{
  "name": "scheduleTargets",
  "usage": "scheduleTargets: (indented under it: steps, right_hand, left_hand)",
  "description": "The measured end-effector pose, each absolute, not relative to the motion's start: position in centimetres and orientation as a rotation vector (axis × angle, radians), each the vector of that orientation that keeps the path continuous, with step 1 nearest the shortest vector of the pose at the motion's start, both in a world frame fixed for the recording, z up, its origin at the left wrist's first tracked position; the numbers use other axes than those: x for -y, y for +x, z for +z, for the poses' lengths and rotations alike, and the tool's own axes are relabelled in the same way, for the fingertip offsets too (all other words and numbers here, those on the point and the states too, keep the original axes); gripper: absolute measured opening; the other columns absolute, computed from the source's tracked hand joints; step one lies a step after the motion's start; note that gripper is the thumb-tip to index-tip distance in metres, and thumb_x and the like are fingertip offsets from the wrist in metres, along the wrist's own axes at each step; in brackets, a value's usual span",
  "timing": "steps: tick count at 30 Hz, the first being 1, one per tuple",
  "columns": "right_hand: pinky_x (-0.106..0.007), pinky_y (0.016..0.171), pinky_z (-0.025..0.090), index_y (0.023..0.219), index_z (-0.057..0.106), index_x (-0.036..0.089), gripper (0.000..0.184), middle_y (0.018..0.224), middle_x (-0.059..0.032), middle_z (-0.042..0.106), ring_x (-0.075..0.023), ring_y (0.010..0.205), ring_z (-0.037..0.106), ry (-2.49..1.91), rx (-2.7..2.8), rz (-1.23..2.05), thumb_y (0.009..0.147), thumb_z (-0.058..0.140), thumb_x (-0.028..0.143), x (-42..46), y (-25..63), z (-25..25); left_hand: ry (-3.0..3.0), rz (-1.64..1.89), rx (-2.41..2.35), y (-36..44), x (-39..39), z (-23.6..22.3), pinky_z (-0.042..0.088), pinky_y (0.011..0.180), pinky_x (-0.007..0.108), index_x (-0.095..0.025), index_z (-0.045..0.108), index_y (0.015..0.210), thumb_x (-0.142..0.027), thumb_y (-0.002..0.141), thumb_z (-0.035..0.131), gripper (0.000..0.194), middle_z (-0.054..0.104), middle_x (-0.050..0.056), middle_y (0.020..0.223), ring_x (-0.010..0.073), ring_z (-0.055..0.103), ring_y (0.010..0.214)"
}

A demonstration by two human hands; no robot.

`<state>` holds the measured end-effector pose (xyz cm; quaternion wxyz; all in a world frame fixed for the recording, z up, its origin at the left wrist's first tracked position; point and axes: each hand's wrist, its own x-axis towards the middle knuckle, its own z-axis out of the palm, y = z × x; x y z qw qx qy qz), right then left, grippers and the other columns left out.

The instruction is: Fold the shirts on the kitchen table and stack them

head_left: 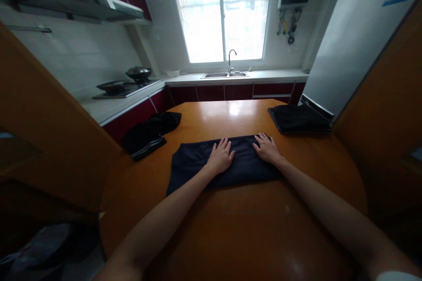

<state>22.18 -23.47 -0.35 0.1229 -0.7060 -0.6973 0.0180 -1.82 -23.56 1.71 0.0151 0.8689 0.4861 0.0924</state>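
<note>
A dark navy garment (189, 162), perhaps folded trousers, lies flattened across the wooden table (237, 224) in front of me. My left hand (220, 156) rests flat on the middle of the cloth, fingers spread. Near the cloth's right end, my right hand (266, 148) also lies palm down with its fingers apart. Neither hand grips anything. The left forearm covers part of the garment's lower edge.
A rumpled black garment with white stripes (148, 134) lies at the table's left edge. Folded black clothing (298, 118) sits at the far right. Beyond are a sink (216, 75), a stove (127, 90) with pans, and a fridge (349, 39).
</note>
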Motion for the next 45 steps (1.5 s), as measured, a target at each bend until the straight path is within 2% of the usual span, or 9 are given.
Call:
scheduleTargets:
  steps: [6,12,15,23,26,28,31,37,45]
  right_hand:
    - [-0.05,0.121,0.015,0.152,0.043,0.013,0.058,0.162,-0.0145,0.032,-0.0273,0.152,0.023,-2.051,2.036,0.031,0.103,0.035,0.043,23.6,22.2,-0.3]
    - [-0.054,0.12,0.014,0.149,0.046,0.01,0.054,0.161,-0.0177,0.034,-0.0296,0.151,0.023,-2.016,2.02,-0.12,0.102,0.036,0.035,24.4,21.1,0.4]
    - [-0.05,0.121,0.013,0.15,0.045,0.011,0.053,0.161,-0.0164,0.034,-0.027,0.151,0.022,-1.893,2.037,-0.201,0.102,0.033,0.031,25.1,19.7,0.4]
    - [-0.053,0.121,0.016,0.152,0.042,0.013,0.056,0.162,-0.014,0.032,-0.0277,0.152,0.023,-1.991,2.111,0.011,0.103,0.033,0.038,24.4,19.8,-0.8]
    - [-0.051,0.121,0.017,0.152,0.042,0.014,0.056,0.162,-0.0131,0.032,-0.0273,0.151,0.024,-1.999,2.11,0.018,0.103,0.034,0.039,24.1,20.6,-0.8]
    - [-0.05,0.121,0.017,0.153,0.042,0.014,0.057,0.163,-0.0128,0.032,-0.0272,0.151,0.024,-2.001,2.115,0.033,0.103,0.034,0.041,24.0,20.9,-0.8]
    - [-0.05,0.121,0.018,0.153,0.042,0.014,0.058,0.163,-0.0132,0.031,-0.0275,0.151,0.024,-1.997,2.121,0.034,0.103,0.034,0.042,24.1,20.8,-0.9]
    - [-0.051,0.121,0.019,0.152,0.043,0.015,0.057,0.162,-0.0126,0.034,-0.0273,0.151,0.026,-1.992,2.107,-0.002,0.103,0.034,0.042,24.1,20.7,-1.2]
    - [-0.053,0.12,0.019,0.152,0.044,0.015,0.058,0.161,-0.0132,0.035,-0.0279,0.15,0.028,-1.984,2.122,-0.046,0.102,0.033,0.043,23.9,21.0,-1.8]
  left_hand:
    - [2.912,0.26,-1.053,-0.1,27.3,1.6,0.017,0.123,0.048,-0.018,0.038,0.154,-0.045,0.106,0.027,0.056,0.033,0.01,0.162,0.0234,0.023,0.152]
    - [2.944,0.241,-1.02,0.0,27.7,1.1,0.015,0.123,0.047,-0.019,0.037,0.155,-0.048,0.106,0.025,0.058,0.032,0.009,0.162,0.0244,0.024,0.152]
    - [2.945,0.248,-1.028,-0.1,27.5,1.1,0.015,0.123,0.045,-0.019,0.035,0.156,-0.049,0.106,0.025,0.059,0.032,0.009,0.162,0.0235,0.023,0.152]
    - [2.907,0.274,-1.032,0.2,28.0,1.2,0.014,0.124,0.046,-0.012,0.037,0.154,-0.047,0.106,0.026,0.06,0.035,0.011,0.161,0.0241,0.025,0.152]
    - [2.819,0.227,-0.991,0.0,27.1,2.0,0.017,0.123,0.048,-0.017,0.04,0.153,-0.05,0.106,0.026,0.059,0.036,0.009,0.16,0.0245,0.025,0.152]
    - [2.719,0.197,-0.943,-0.6,26.0,2.8,0.024,0.122,0.043,-0.021,0.041,0.153,-0.049,0.107,0.02,0.058,0.039,0.006,0.159,0.021,0.03,0.15]
    - [2.632,0.292,-1.072,-2.1,24.4,3.6,0.025,0.122,0.039,-0.021,0.036,0.155,-0.047,0.108,0.015,0.058,0.036,0.005,0.16,0.0177,0.027,0.151]
    - [2.621,0.232,-1.402,-4.0,23.4,1.6,0.015,0.123,0.052,-0.014,0.021,0.16,-0.055,0.105,0.021,0.068,0.015,0.009,0.167,0.026,0.011,0.155]
    - [2.553,0.157,-1.697,-9.7,22.2,1.2,0.01,0.124,0.052,-0.013,0.026,0.159,-0.06,0.104,0.016,0.074,0.019,0.01,0.166,0.0267,0.011,0.155]
